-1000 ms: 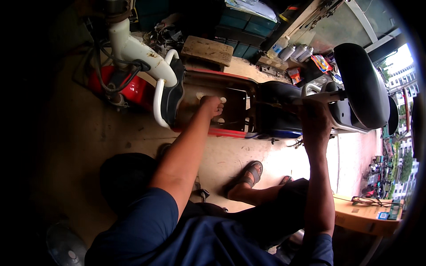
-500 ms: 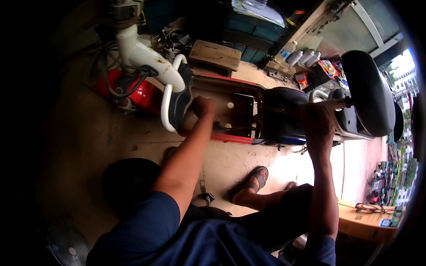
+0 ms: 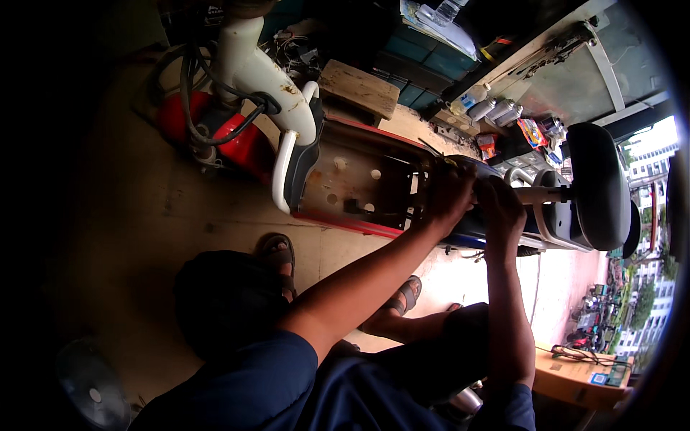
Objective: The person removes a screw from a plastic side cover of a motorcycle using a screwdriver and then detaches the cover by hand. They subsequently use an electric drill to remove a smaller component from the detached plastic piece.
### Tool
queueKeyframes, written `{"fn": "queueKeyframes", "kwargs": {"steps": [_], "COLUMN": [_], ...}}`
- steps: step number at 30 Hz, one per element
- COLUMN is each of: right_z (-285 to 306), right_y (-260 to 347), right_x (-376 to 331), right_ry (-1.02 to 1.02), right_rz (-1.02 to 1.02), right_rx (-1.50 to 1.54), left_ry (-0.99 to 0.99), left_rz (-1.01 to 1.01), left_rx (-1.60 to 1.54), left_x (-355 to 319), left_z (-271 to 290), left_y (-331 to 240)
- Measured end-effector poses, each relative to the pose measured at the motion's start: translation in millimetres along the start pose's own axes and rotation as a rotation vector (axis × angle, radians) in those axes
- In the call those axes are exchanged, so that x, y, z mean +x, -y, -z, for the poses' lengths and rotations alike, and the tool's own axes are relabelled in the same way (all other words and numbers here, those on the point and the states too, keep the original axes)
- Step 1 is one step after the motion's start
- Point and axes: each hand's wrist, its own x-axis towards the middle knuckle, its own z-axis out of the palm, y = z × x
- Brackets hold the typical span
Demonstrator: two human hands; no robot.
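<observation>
An electric scooter lies across the view, its open metal footboard tray (image 3: 338, 188) showing round holes and a red rim. My left hand (image 3: 454, 195) is over the dark section behind the tray, fingers closed on something I cannot make out. Right beside it, my right hand (image 3: 501, 208) is closed too, just in front of the seat post (image 3: 535, 195); what its fingers grip is hidden. Thin dark wires stick out near the left fingertips. The black seat (image 3: 602, 188) is at the right end, above white tube rails.
At the left stand the white rusty steering column (image 3: 266, 82), loose cables and a red front fender (image 3: 233, 144). Beyond the scooter are a wooden stool (image 3: 359, 87), spray cans (image 3: 496, 109) and teal drawers. A cardboard box (image 3: 575, 370) lies at the lower right.
My left hand has moved right, from the front of the tray to the section behind it, and now meets my right hand. The right hand has shifted slightly. The view has also shifted.
</observation>
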Motion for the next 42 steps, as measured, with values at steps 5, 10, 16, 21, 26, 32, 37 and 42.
{"fn": "queueKeyframes", "kwargs": {"steps": [5,10,16,21,26,32,37,42], "right_z": [-18,-50,-130,-216,-244,-242,-245,-247], "right_y": [-36,-36,-3,-76,-65,-66,-77,-76], "right_x": [1,16,35,9,-1,1,7,10], "right_ry": [0.016,0.123,0.283,0.138,-0.077,-0.086,-0.095,-0.004], "right_rz": [-0.139,-0.452,-0.741,-0.574,-0.899,-0.799,-0.737,-0.671], "right_rx": [-0.054,0.454,1.119,1.028,1.534,1.632,1.55,1.453], "left_ry": [-0.273,0.068,0.017,-0.167,-0.51,-0.668,-0.647,-0.63], "left_rz": [-0.391,-0.429,-0.543,-0.157,-0.028,-0.216,-0.164,-0.132], "left_rx": [0.66,0.858,1.134,0.865,0.078,0.116,0.012,-0.038], "left_x": [2,14,10,20,35,53,61,61], "left_z": [-2,74,140,180,190,178,162,164], "left_y": [1,-38,-57,-67,-48,-14,-19,-21]}}
